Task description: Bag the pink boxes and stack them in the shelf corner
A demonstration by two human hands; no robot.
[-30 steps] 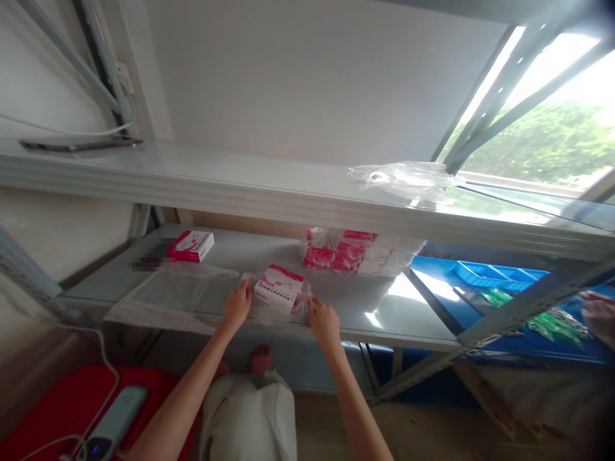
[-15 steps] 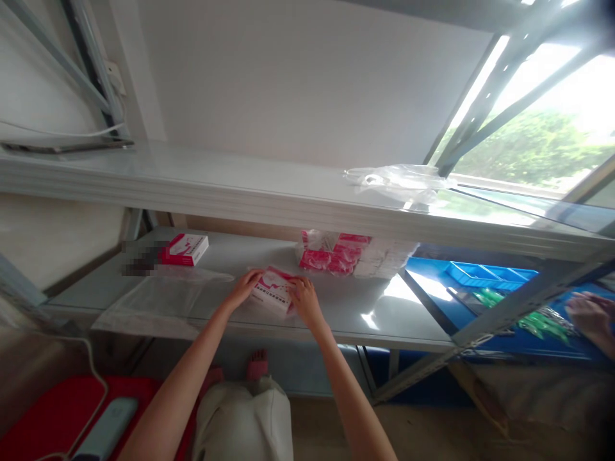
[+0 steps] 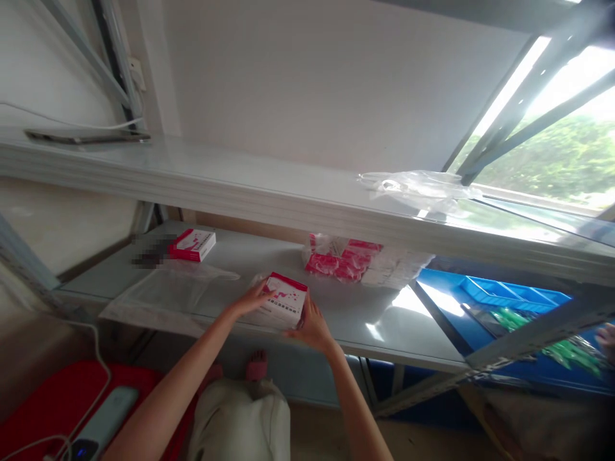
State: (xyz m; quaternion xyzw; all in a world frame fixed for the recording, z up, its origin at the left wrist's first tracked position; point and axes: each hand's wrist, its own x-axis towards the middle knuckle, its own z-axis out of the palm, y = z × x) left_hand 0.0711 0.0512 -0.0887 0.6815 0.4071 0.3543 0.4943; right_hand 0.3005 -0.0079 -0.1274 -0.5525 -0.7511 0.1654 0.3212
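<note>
A white and magenta carton [image 3: 284,299] is held between my two hands over the front part of the lower shelf. My left hand [image 3: 253,298] grips its left side, with the fingers near the upper left corner. On the opposite side, my right hand [image 3: 313,325] is closed around the right edge and lower corner. Clear plastic film shows by the carton's left side; whether it still wraps the carton I cannot tell. A clear plastic bag [image 3: 168,291] lies flat left of my left hand, partly over the shelf's front edge.
A similar carton [image 3: 195,244] lies at the back left of the lower shelf [image 3: 346,307]. Plastic-wrapped magenta and white packs [image 3: 343,257] lie behind my hands. More clear plastic [image 3: 418,186] rests on the upper shelf. Beyond the right post, another person's hand [image 3: 606,336] is near green items [image 3: 562,342].
The carton now shows its top more clearly, and less film covers it. My right hand has slid from its upper right edge to the lower right corner. My view has shifted slightly left.
</note>
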